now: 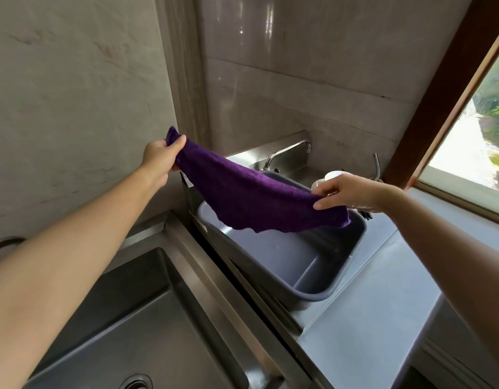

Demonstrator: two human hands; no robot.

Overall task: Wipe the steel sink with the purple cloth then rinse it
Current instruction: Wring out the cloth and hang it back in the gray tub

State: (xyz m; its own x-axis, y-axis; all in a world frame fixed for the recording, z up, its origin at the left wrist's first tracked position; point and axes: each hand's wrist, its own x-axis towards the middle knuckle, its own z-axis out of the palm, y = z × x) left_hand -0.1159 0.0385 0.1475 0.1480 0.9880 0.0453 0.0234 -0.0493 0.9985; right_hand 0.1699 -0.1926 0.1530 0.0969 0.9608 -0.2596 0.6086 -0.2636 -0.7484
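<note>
Above the grey tub (338, 279), left hand (158, 158) and right hand (352, 193) each pinched an end of the purple cloth (242, 197), stretched taut. Folding it into a pad would probably suit wiping the steel sink (147, 327) at the near-left corner.

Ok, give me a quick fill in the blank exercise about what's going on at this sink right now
1. Both hands, left hand and right hand, hold a cloth coloured ____.
2. The cloth hangs in the air over a grey plastic ____.
3. The steel sink with the drain lies below the ____ arm.

Missing words: purple; tub; left
</note>
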